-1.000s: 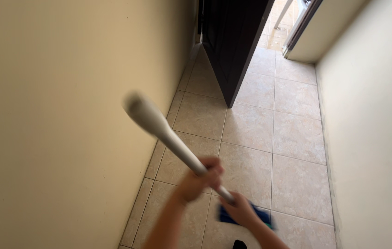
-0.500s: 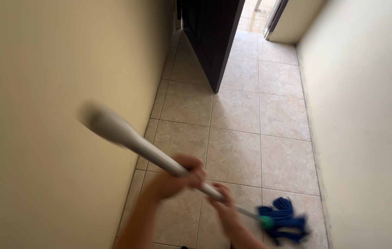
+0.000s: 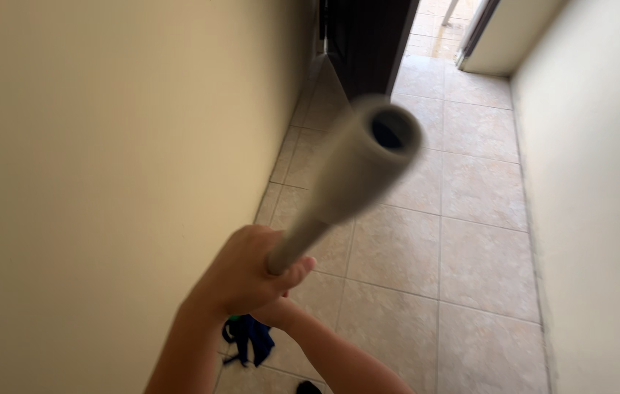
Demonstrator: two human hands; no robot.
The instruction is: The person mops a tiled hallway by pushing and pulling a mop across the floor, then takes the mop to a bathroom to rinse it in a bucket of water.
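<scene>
A grey mop handle (image 3: 357,171) points up towards the camera, its hollow end blurred and close. My left hand (image 3: 244,273) is closed around the handle. My right hand (image 3: 279,306) sits just under the left one and is mostly hidden by it, holding the handle lower down, with its forearm running to the bottom edge. The blue mop head (image 3: 249,340), with a green collar, rests on the beige tiled floor (image 3: 470,270) close to the left wall, below my hands.
This is a narrow corridor between a cream left wall (image 3: 106,168) and a pale right wall (image 3: 602,182). A dark door (image 3: 365,40) stands open at the far end, with a sunlit tiled area beyond it.
The mop head swung from the right side of the floor to the left wall. The handle's top end tipped up towards the camera. Both hands kept their hold.
</scene>
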